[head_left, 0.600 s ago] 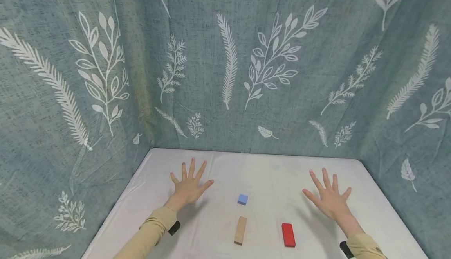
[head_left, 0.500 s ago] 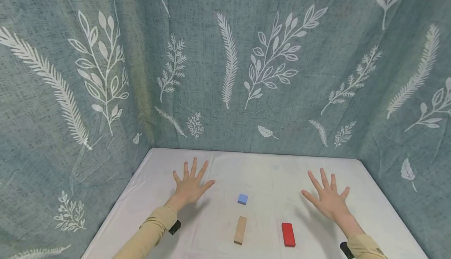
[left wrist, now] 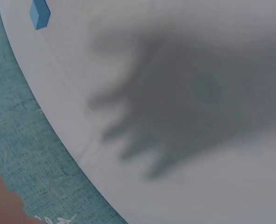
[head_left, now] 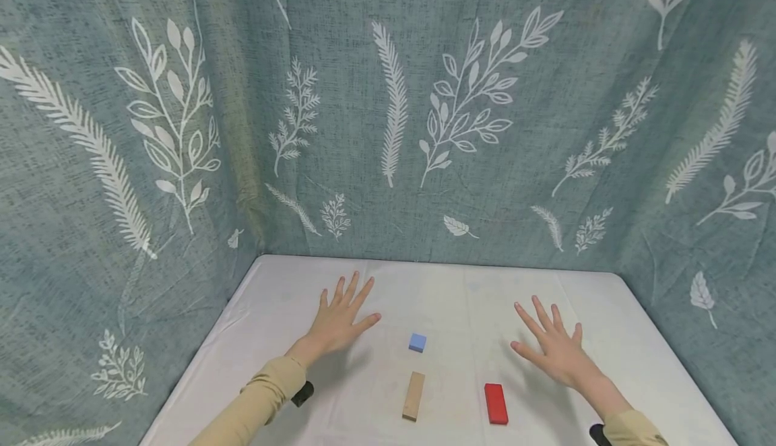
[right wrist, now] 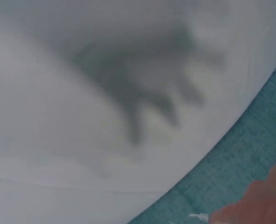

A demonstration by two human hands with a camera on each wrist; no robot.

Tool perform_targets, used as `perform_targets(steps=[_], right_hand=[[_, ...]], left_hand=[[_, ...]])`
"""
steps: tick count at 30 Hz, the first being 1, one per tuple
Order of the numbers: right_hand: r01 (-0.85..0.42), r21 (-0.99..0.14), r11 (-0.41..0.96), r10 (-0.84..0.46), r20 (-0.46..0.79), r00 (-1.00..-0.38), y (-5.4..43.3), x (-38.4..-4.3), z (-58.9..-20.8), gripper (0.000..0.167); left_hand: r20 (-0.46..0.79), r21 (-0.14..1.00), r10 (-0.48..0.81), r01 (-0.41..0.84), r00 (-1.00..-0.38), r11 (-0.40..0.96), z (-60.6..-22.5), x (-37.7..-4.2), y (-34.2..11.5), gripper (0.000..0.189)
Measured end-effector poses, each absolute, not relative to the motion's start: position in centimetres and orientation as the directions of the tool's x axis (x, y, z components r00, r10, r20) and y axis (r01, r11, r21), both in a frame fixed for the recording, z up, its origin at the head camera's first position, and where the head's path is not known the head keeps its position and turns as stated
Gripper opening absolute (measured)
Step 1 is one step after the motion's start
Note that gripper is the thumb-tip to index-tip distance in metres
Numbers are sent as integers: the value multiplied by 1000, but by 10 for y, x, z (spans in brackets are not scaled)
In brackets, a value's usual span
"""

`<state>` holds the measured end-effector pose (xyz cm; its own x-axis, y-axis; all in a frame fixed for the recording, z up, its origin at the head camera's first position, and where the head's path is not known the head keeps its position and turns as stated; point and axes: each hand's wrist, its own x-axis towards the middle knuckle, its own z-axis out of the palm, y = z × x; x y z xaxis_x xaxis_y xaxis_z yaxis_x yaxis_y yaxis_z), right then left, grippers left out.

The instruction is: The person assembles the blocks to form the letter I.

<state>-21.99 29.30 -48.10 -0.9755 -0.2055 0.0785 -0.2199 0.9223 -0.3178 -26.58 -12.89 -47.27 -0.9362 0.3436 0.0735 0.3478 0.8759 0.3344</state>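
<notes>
Both hands hover over the white table with fingers spread and nothing held. My left hand (head_left: 336, 321) is at the left, its thumb pointing toward a small blue block (head_left: 417, 343). On the other side my right hand (head_left: 558, 352) is up and to the right of a red rectangular block (head_left: 496, 403). A plain wooden block (head_left: 413, 396) lies between the blue and red ones, nearer the front. In the left wrist view the blue block (left wrist: 40, 14) shows at the top left, and part of the left hand (left wrist: 5, 203) at the lower left corner. The right hand (right wrist: 254, 200) enters its wrist view low at the right.
A white cloth covers the table (head_left: 448, 298). Behind it and at both sides hangs a blue-green curtain (head_left: 351, 129) with white leaf prints. Dark bands (head_left: 302, 393) sit at the wrists, and hand shadows fall on the cloth.
The left hand has shifted to the right and the right hand to the left, so both are closer to the middle. The blocks have stayed in place.
</notes>
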Motion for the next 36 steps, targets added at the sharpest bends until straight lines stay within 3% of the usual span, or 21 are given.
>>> perform_targets(steps=[15, 36], right_hand=[[-244, -518, 820, -304, -32, -952, 282, -209, -479, 78], [-377, -552, 744, -459, -12, -888, 279, -205, -483, 84]], left_hand=[[96, 438, 446, 440, -890, 784, -467, -258, -114, 73], [19, 596, 606, 495, -795, 632, -470, -249, -108, 75]])
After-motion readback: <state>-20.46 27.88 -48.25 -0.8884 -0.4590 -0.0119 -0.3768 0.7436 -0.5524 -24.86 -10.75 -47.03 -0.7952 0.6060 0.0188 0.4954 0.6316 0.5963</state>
